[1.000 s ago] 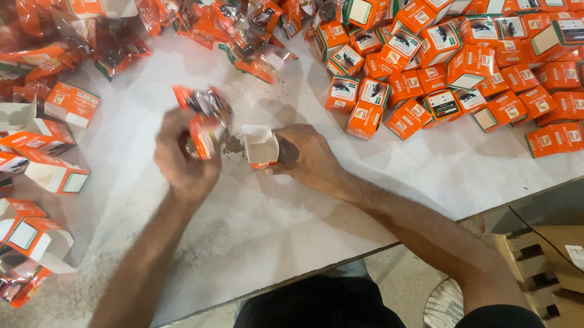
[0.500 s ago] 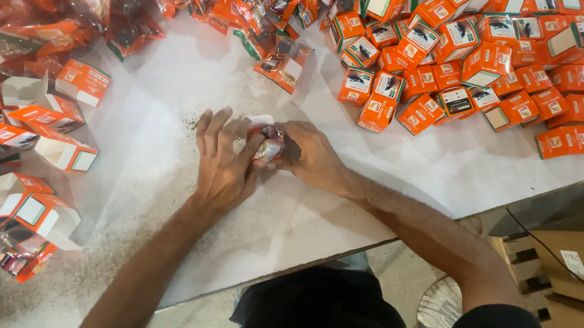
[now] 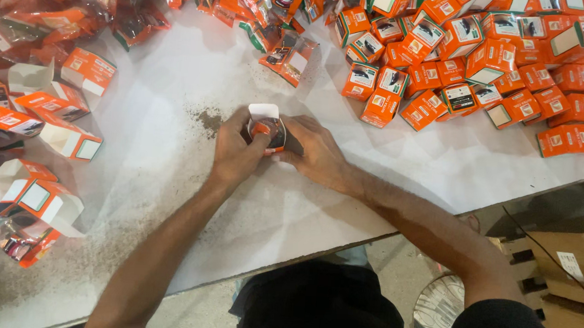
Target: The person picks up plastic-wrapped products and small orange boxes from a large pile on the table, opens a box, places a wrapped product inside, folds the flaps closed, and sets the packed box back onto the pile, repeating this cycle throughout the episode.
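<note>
Both my hands meet at the middle of a white table (image 3: 171, 143). Between them stands a small orange and white carton (image 3: 266, 123) with its white top flap open, and a dark round part shows inside its mouth. My left hand (image 3: 233, 155) grips the carton's left side with the thumb on its front edge. My right hand (image 3: 313, 148) holds the right side, fingers curled against it.
Closed orange cartons (image 3: 474, 53) lie heaped at the back right. Open empty cartons (image 3: 52, 112) and clear-wrapped orange packets (image 3: 58, 14) crowd the left and back. Dark grit (image 3: 207, 119) dusts the table. Cardboard boxes (image 3: 570, 262) and a wire fan guard (image 3: 438, 308) are on the floor.
A second ago my left hand held a wrapped packet above the carton. Since then the hands came together and the part went into the carton, whose flap now stands up.
</note>
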{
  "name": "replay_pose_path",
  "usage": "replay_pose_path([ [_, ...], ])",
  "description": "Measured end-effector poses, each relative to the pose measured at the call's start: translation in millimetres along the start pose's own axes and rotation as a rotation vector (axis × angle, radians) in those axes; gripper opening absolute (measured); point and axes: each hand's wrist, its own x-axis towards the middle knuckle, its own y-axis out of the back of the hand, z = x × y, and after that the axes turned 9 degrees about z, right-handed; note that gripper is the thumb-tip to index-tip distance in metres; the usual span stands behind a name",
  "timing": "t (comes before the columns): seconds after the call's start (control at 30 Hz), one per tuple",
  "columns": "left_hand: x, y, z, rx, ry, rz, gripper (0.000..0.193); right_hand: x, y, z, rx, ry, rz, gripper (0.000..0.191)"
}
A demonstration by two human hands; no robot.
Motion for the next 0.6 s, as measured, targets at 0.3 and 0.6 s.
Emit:
replay_pose_path([
  [0.3, 4.8, -5.8, -10.1, -0.074, -0.042, -0.040, 0.018, -11.7, -5.6, -0.5, -0.071, 0.229, 0.131, 0.066],
  [0.6, 11.7, 31.6, -9.9, -0.543, 0.262, -0.338, 0.034, -11.1, -9.9, 1.5, -0.311, 0.368, 0.081, 0.060],
])
